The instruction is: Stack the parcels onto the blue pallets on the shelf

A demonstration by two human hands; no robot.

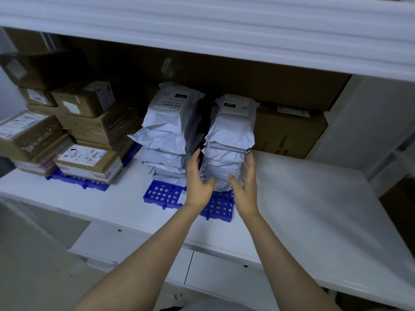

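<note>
Fingers (195, 157) of the left hand (198, 184) are straight and released, reaching into the gap between two stacks of parcels. Those of the right hand (246, 185) are just as loose, spread along the outer flank of the right stack (229, 135) and grasping nothing. Both thumbs sit at that stack's lower front; I cannot tell whether they touch it.

The stack stands on a blue perforated pallet (165, 195) on the white shelf (303, 189), with the left stack (167, 135) just beside it on the same pallet. Each is a pile of soft grey poly mailers, wrinkled and puffy, several deep; the folds hide the exact count. Each top mailer bears a white shipping label with a black block.

A second blue pallet (78, 181) lies to the left, loaded with at least seven taped cardboard boxes (87, 162), several of them labelled. Behind and to the right stand two large brown cartons (289, 133), one above the other, under the upper shelf (202, 30).
</note>
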